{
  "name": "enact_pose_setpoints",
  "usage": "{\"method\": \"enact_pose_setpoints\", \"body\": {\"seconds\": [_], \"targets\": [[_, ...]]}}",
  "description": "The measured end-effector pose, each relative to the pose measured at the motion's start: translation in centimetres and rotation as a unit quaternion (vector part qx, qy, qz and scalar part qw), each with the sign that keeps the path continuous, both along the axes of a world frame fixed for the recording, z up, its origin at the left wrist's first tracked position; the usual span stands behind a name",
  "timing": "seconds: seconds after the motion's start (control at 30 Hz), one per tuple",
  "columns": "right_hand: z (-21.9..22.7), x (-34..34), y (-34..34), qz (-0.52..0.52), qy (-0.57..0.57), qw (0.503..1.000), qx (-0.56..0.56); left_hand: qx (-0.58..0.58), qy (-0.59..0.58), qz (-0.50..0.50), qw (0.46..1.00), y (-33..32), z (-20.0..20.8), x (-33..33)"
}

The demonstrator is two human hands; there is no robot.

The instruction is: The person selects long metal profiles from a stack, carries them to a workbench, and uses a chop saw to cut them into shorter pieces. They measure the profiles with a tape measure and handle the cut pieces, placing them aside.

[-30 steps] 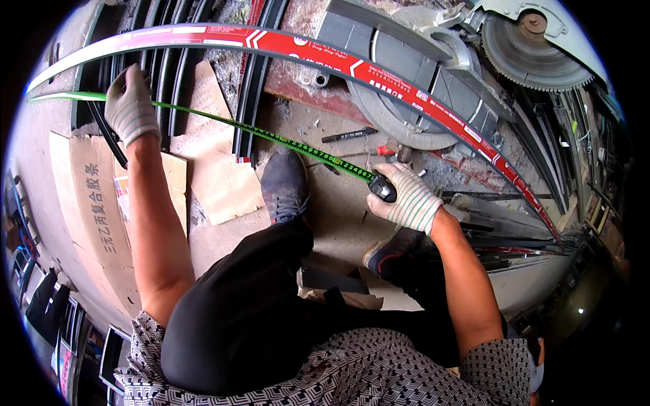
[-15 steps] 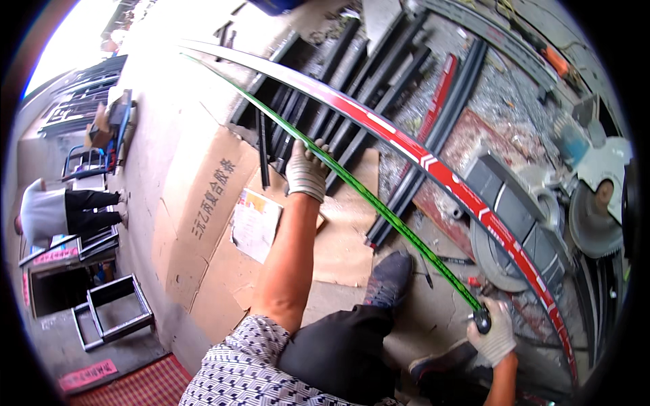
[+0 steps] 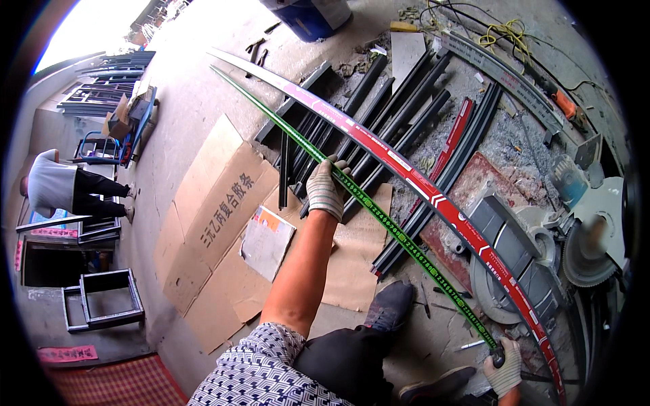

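Observation:
A long tape measure blade, green with dark markings, stretches diagonally from the far left to the lower right. My gloved left hand is closed around it partway along, above the black profiles. At its near end, my gloved right hand grips the dark tape measure case, partly hidden by the fingers. Beside the blade runs a long profile covered with red and white film, converging toward it at the far end. Neither hand visibly touches this profile.
Several black profiles lie on the floor beyond flattened cardboard. A mitre saw with a round blade stands at right. A blue-and-white bucket is at the back. Another person bends near metal frames at left.
The view has shifted, so most of the scene sits lower and more of the bucket shows. The tape's markings are clearer now. Both hands keep their hold.

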State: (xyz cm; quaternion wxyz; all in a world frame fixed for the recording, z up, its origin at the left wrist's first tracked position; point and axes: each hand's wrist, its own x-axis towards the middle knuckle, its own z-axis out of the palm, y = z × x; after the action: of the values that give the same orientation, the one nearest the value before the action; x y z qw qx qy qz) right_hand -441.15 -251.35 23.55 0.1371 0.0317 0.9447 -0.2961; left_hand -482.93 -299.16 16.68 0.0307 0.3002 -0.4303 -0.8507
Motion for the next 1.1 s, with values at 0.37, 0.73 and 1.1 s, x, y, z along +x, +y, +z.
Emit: {"method": "enact_pose_setpoints", "body": {"seconds": [0.37,0.73,1.1], "targets": [[-3.7,3.5,3.3,-0.052,-0.01,0.999,0.001,-0.036,0.015,-0.049,0.998,2.1,2.9,-0.2],[-3.2,4.5,5.0,-0.11,-0.072,0.991,0.013,-0.067,-0.012,-0.101,0.993,3.7,1.2,1.5],[-1.8,3.0,4.3,-0.102,-0.078,0.991,0.04,-0.062,-0.041,-0.099,0.992,4.4,2.0,1.3]]}}
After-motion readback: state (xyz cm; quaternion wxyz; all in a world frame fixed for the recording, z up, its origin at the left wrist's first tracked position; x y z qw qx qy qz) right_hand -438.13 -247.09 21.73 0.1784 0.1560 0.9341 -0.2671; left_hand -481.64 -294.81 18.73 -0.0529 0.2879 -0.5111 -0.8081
